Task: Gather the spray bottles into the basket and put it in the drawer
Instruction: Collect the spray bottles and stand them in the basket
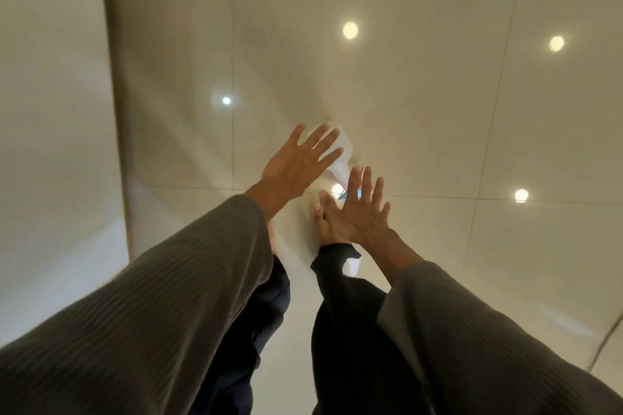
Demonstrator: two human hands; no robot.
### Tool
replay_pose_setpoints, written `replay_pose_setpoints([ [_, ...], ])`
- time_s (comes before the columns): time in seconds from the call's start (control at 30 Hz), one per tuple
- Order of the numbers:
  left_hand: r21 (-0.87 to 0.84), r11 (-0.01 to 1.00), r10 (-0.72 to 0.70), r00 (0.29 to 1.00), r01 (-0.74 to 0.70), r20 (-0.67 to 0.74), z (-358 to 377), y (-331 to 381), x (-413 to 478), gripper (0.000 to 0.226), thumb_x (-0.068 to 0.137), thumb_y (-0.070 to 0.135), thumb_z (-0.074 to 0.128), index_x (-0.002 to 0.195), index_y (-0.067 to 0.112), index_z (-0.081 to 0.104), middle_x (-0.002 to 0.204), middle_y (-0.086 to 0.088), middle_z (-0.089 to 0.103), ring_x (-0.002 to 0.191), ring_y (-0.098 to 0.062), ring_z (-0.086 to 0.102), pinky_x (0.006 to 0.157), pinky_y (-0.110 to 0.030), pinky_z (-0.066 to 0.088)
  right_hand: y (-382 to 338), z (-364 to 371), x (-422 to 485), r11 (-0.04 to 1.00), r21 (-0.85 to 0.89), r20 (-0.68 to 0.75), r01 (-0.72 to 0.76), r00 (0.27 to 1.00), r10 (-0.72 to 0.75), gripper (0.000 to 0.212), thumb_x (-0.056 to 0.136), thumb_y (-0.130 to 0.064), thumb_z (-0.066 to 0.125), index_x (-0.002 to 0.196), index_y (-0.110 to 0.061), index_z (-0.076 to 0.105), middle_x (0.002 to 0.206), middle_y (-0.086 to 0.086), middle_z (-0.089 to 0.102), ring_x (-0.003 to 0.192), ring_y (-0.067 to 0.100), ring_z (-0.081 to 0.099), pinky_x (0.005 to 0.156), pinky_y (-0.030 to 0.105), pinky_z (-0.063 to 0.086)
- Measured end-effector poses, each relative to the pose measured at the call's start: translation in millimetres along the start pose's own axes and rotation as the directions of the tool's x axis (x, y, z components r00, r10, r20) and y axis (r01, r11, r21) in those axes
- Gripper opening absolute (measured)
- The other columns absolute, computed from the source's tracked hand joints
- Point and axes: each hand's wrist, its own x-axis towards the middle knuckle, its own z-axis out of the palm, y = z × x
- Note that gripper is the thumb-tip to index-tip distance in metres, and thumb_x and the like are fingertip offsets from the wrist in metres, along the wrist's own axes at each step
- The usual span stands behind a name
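Note:
A white spray bottle [340, 158] lies on its side on the glossy tiled floor [421, 94], its coloured nozzle end toward me and partly hidden. My left hand [296, 165] hovers over the bottle's body with fingers spread, holding nothing. My right hand [360, 209] is spread open above the nozzle end, also empty. Whether either hand touches the bottle cannot be told. No basket or drawer is in view.
A pale wall or cabinet side [50, 111] with a brown edge strip [116, 104] runs down the left. My bare foot [323, 226] and dark trouser legs [340, 330] stand just below the bottle. Ceiling lights reflect in the tiles.

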Motion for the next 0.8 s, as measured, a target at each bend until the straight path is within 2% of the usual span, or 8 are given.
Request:
replay_pose_setpoints([
  [0.1,0.001,1.0,-0.021,0.999,0.021,-0.044,12,5,28,0.082,0.1,0.017,0.046,0.153,0.019,-0.016,0.162,-0.017,-0.016,0.151,-0.032,0.001,0.119,-0.051,0.017,13,12,19,0.999,0.022,0.021,0.023,1.0,-0.023,0.095,0.085,-0.082,0.024,0.15,-0.032,-0.025,0.157,-0.009,-0.037,0.147,0.026,-0.03,0.116,0.06,-0.004],
  [0.2,-0.006,0.999,-0.036,0.999,0.036,-0.009,15,13,51,0.084,0.098,0.016,0.052,0.154,0.015,-0.01,0.162,-0.019,-0.001,0.15,-0.034,0.006,0.118,-0.05,0.02,24,21,25,0.998,0.039,-0.007,0.044,0.999,-0.044,0.093,0.086,-0.081,0.027,0.153,-0.032,-0.017,0.161,-0.004,-0.028,0.15,0.029,-0.019,0.117,0.061,0.005],
  [0.33,-0.044,0.999,-0.021,0.999,0.02,-0.028,17,24,68,0.092,0.085,0.033,0.071,0.15,0.007,0.01,0.152,-0.021,0.025,0.141,-0.036,0.027,0.111,-0.045,0.035,33,24,22,0.996,0.026,-0.164,0.08,0.984,-0.075,0.092,0.09,-0.071,0.038,0.157,-0.023,-0.005,0.165,0.004,-0.015,0.152,0.033,-0.008,0.117,0.06,0.019],
  [0.43,-0.077,0.997,-0.018,0.999,0.016,-0.036,16,24,62,0.096,0.08,0.05,0.072,0.145,0.004,0.018,0.14,-0.018,0.038,0.126,-0.031,0.043,0.097,-0.039,0.045,38,11,15,0.992,0.042,-0.182,0.119,0.977,-0.109,0.084,0.096,-0.06,0.04,0.157,-0.019,0.001,0.166,0.004,-0.009,0.152,0.03,-0.005,0.117,0.056,0.022],
  [0.57,-0.307,0.93,-0.193,0.979,0.203,0.064,7,17,22,0.096,0.08,0.056,0.068,0.146,0.006,0.019,0.136,-0.017,0.043,0.118,-0.028,0.048,0.082,-0.036,0.051,29,-17,-16,0.982,0.047,-0.29,0.18,0.944,-0.159,0.073,0.096,-0.046,0.05,0.153,-0.013,0.019,0.162,0.011,0.015,0.148,0.031,0.017,0.112,0.046,0.034],
  [0.63,-0.516,0.789,-0.316,0.94,0.334,0.127,-5,14,-10,0.096,0.079,0.057,0.069,0.146,0.008,0.02,0.135,-0.015,0.044,0.118,-0.029,0.048,0.084,-0.038,0.05,19,-34,-40,0.972,0.126,-0.395,0.2,0.908,-0.136,0.063,0.095,-0.039,0.056,0.146,-0.01,0.033,0.151,0.012,0.03,0.138,0.03,0.031,0.1,0.042,0.045],
  [0.7,-0.701,0.552,-0.452,0.869,0.452,0.204,-25,15,-46,0.096,0.075,0.061,0.07,0.143,0.011,0.024,0.132,-0.013,0.046,0.115,-0.027,0.051,0.087,-0.039,0.049,5,-56,-66,0.933,0.271,-0.467,0.236,0.88,-0.087,0.051,0.095,-0.034,0.058,0.138,-0.012,0.043,0.138,0.007,0.039,0.126,0.025,0.043,0.086,0.031,0.046],
  [0.8,-0.862,0.164,-0.622,0.728,0.48,0.286,-65,23,-105,0.095,0.07,0.066,0.071,0.14,0.017,0.029,0.128,-0.006,0.049,0.11,-0.021,0.054,0.087,-0.03,0.046,-29,-97,-112,0.806,0.541,-0.393,0.238,0.92,-0.008,0.048,0.095,-0.041,0.057,0.136,-0.018,0.046,0.129,-0.003,0.048,0.107,0.011,0.058,0.075,0.015,0.043],
])
